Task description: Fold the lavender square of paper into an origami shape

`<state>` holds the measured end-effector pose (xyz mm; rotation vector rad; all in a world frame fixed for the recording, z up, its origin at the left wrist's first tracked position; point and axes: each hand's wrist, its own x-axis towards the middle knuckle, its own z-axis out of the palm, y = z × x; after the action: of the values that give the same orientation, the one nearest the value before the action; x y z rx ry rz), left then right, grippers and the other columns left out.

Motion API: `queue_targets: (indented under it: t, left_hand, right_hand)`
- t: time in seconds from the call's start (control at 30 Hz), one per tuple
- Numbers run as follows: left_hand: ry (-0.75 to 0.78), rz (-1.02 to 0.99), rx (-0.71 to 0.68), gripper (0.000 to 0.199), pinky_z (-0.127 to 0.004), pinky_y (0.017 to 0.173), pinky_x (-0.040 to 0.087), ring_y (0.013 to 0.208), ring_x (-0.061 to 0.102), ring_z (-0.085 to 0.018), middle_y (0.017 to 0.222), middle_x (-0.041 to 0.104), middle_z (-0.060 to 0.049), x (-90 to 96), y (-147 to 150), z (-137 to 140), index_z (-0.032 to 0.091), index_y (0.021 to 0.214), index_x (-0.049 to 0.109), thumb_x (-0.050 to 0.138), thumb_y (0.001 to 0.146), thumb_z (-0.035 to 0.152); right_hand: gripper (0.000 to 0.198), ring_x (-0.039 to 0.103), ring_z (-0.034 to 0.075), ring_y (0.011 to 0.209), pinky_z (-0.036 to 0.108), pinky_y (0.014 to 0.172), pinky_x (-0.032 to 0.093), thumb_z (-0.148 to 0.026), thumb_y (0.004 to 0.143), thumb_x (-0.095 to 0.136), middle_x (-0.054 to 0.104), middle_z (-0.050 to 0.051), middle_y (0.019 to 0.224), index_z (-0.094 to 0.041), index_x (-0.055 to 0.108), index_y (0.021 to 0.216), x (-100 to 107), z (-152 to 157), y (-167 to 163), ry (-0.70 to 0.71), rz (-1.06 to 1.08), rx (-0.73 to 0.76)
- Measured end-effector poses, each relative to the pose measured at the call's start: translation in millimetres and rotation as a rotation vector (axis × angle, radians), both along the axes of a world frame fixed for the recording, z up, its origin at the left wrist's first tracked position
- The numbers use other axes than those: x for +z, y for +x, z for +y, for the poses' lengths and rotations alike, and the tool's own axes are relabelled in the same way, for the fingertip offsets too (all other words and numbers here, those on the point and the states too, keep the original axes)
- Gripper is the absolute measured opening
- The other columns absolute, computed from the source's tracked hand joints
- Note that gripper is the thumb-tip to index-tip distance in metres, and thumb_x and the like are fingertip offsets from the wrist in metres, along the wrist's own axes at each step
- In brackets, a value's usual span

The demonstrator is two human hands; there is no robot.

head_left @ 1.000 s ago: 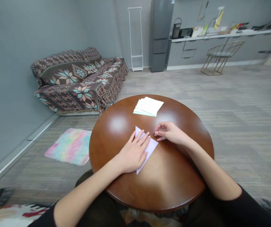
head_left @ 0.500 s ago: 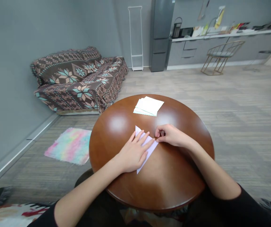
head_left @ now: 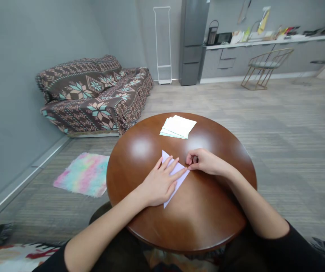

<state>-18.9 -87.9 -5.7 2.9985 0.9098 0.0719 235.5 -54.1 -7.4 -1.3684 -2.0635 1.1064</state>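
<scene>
A lilac sheet of paper, folded into a triangle, lies on the round brown table. My left hand rests flat across it, fingers spread, the index fingertip close to the right-hand corner. At that corner my right hand is curled, thumb and index finger closed on the paper's tip. Part of the triangle is hidden beneath my left hand. Beyond both hands sits a loose stack of white and pale green paper sheets.
The glossy round table stands right before me. Past it are a sofa under a patterned cover, a fluffy pastel rug, a grey fridge, a kitchen counter and a wire chair.
My left index fingertip has slid slightly toward the paper's right corner, nearer my right fingers. Otherwise the hands, the paper and the stack look the same.
</scene>
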Motion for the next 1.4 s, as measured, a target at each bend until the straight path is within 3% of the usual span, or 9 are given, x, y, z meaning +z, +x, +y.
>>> queue_targets:
  t: [0.23, 0.4, 0.57, 0.7, 0.8, 0.9, 1.1, 1.2, 1.4]
  left_hand:
    - [-0.006, -0.007, 0.001, 0.057, -0.058, 0.122, 0.017, 0.154, 0.024, -0.035, 0.165, 0.029, -0.015, -0.7, -0.1, 1.0, 0.031, 0.16, 0.026, 0.034, 0.104, 0.033]
    - [0.047, -0.033, 0.032, 0.054, -0.062, 0.119, 0.017, 0.151, 0.025, -0.039, 0.164, 0.03, -0.014, 6.4, 3.4, -5.6, 0.031, 0.154, 0.039, 0.041, 0.1, 0.033]
    - [0.021, -0.056, 0.074, 0.055, -0.053, 0.11, 0.037, 0.133, 0.046, -0.034, 0.141, 0.053, -0.017, 13.0, 16.0, -20.1, 0.02, 0.146, 0.047, 0.049, 0.091, 0.022]
    - [0.005, -0.083, 0.157, 0.053, -0.048, 0.108, 0.042, 0.13, 0.05, -0.034, 0.14, 0.055, -0.02, 0.4, 29.1, -31.9, 0.01, 0.141, 0.05, 0.046, 0.089, 0.015]
    - [0.01, -0.13, 0.228, 0.057, -0.051, 0.115, 0.038, 0.141, 0.043, -0.036, 0.148, 0.05, -0.023, -12.3, 33.1, -36.5, 0.005, 0.144, 0.047, 0.045, 0.088, 0.012]
    - [-0.011, -0.16, 0.198, 0.058, -0.052, 0.119, 0.036, 0.147, 0.037, -0.036, 0.154, 0.045, -0.022, -17.0, 28.8, -35.7, 0.005, 0.147, 0.045, 0.043, 0.09, 0.011]
    - [-0.146, -0.146, -0.044, 0.059, -0.049, 0.124, 0.033, 0.151, 0.033, -0.028, 0.157, 0.046, -0.016, -2.7, 10.8, -30.4, 0.011, 0.151, 0.043, 0.041, 0.091, 0.01]
    - [-0.182, -0.138, -0.122, 0.059, -0.046, 0.126, 0.03, 0.153, 0.031, -0.025, 0.159, 0.043, -0.014, 1.9, 6.2, -30.2, 0.014, 0.151, 0.043, 0.041, 0.093, 0.011]
    - [-0.116, -0.142, -0.021, 0.061, -0.05, 0.128, 0.023, 0.155, 0.024, -0.028, 0.162, 0.037, -0.016, -5.4, 7.3, -32.5, 0.012, 0.154, 0.037, 0.041, 0.094, 0.012]
  right_hand:
    - [0.004, 0.06, 0.016, 0.068, 0.027, 0.064, 0.044, -0.018, 0.075, 0.067, 0.068, 0.0, 0.072, -0.019, 0.067, 0.079, 1.9, 0.4, -1.0, 0.006, -0.049, 0.013]
    - [0.005, 0.06, 0.016, 0.066, 0.026, 0.059, 0.042, -0.016, 0.073, 0.066, 0.07, 0.0, 0.069, -0.019, 0.066, 0.069, 7.6, -1.3, -4.2, -0.017, -0.067, -0.013]
    - [0.011, 0.058, 0.015, 0.061, 0.025, 0.055, 0.04, -0.009, 0.068, 0.062, 0.067, -0.001, 0.064, -0.018, 0.067, 0.067, 13.6, -2.3, -7.8, -0.042, -0.072, -0.009]
    - [0.012, 0.059, 0.015, 0.061, 0.025, 0.055, 0.041, -0.008, 0.067, 0.061, 0.067, -0.001, 0.063, -0.018, 0.066, 0.065, 13.9, -2.3, -9.0, -0.03, -0.081, -0.01]
    - [0.012, 0.06, 0.015, 0.062, 0.025, 0.057, 0.042, -0.008, 0.068, 0.06, 0.069, 0.0, 0.065, -0.018, 0.066, 0.065, 13.2, -2.9, -8.4, -0.013, -0.084, -0.005]
    - [0.011, 0.062, 0.016, 0.065, 0.026, 0.06, 0.044, -0.009, 0.07, 0.06, 0.07, 0.001, 0.068, -0.018, 0.066, 0.067, 13.3, -4.1, -6.9, -0.004, -0.073, 0.007]
    - [0.01, 0.06, 0.016, 0.068, 0.027, 0.065, 0.044, -0.024, 0.08, 0.067, 0.069, 0.001, 0.073, -0.019, 0.064, 0.072, 13.7, -5.8, -13.6, 0.17, 0.046, -0.168]
    - [0.01, 0.058, 0.016, 0.068, 0.027, 0.065, 0.043, -0.022, 0.082, 0.066, 0.067, 0.0, 0.073, -0.02, 0.063, 0.073, 11.6, -6.5, -22.4, 0.235, 0.039, -0.115]
    - [0.011, 0.06, 0.016, 0.069, 0.028, 0.067, 0.044, -0.022, 0.084, 0.065, 0.068, 0.001, 0.075, -0.02, 0.062, 0.074, 10.9, -6.0, -27.5, 0.309, 0.011, -0.159]
